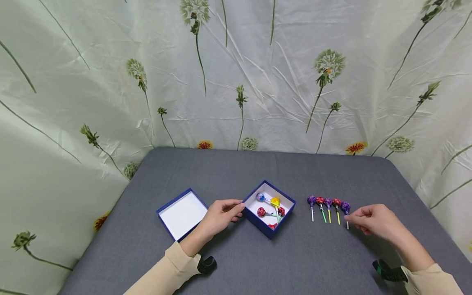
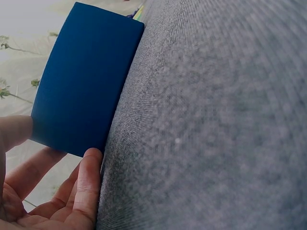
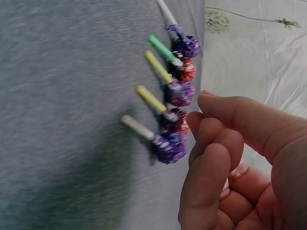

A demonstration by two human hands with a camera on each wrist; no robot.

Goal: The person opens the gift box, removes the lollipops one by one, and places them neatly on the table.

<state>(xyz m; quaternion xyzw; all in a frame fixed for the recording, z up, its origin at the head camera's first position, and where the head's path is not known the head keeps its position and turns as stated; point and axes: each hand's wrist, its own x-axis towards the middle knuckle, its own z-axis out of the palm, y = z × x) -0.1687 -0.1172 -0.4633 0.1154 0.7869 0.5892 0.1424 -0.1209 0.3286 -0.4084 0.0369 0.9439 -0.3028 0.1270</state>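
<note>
Counter [image 1: 295,262] in front of me: grey, cloth-topped. On it, to my left, a blue-rimmed lid [image 1: 183,215], white inside facing up, set askew. Middle: open blue box [image 1: 259,221], also askew, apart from the lid. To my right, five lollipops [image 1: 328,202] in a row, close together, heads away from me. Left to right I see purple/white stick, red/green, purple/yellow, red/yellow, purple/white.

Between the blue box [image 1: 259,223] and the row of lollipops [image 1: 328,202] you have a bare strip of grey table [image 1: 300,254] to pass through. Your left hand [image 1: 216,218] stands between box and lid [image 1: 183,215]; your right hand [image 1: 377,221] crowds the row's right end. Walls ring the box, leaving you its top.
</note>
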